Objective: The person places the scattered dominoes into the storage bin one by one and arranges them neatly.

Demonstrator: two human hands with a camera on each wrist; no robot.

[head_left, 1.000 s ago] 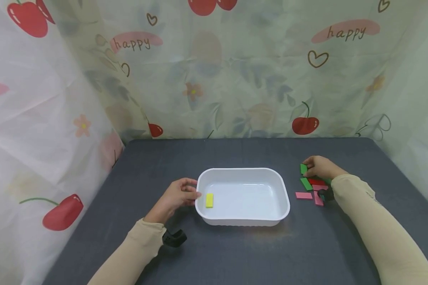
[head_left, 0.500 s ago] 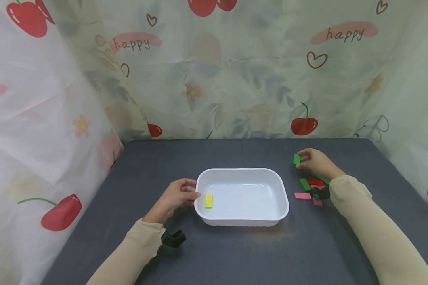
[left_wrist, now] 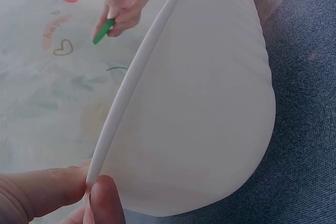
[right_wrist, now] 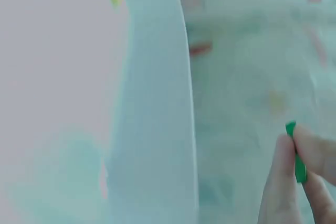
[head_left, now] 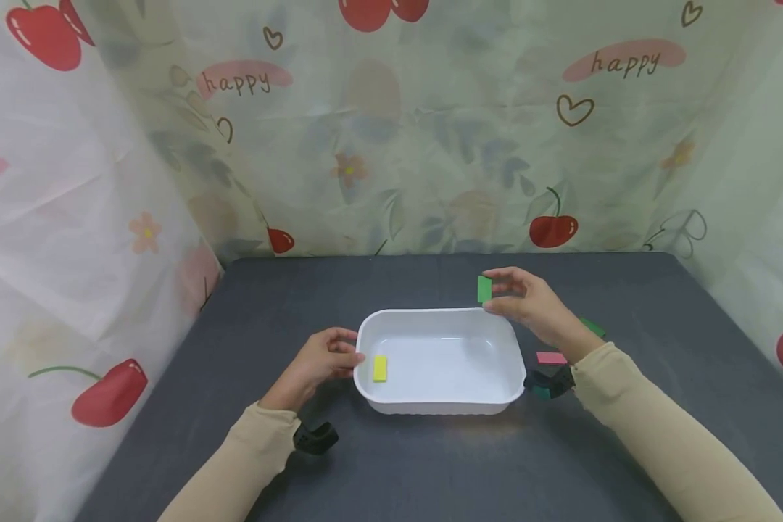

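Note:
My right hand [head_left: 528,301] pinches a small flat green block [head_left: 484,289] by its edges, held up at the back right corner of a white plastic basin [head_left: 440,406]. In the right wrist view the green block [right_wrist: 300,166] shows edge-on between thumb and fingers. With thumb and fingers, my left hand [head_left: 320,362] grips the basin's left rim; the left wrist view shows the rim [left_wrist: 113,116] pinched between them. One yellow block [head_left: 380,368] lies inside the basin, near its left end.
To the right of the basin, a pink block [head_left: 551,358] and a green block [head_left: 592,327] show on the dark grey table [head_left: 391,464]; my right wrist and its black strap [head_left: 551,380] hide the other blocks there. A printed curtain [head_left: 417,145] hangs behind the table.
My right hand has lifted the green block from the pile on the right and carried it left to the basin's back right corner. The left hand keeps its hold on the rim.

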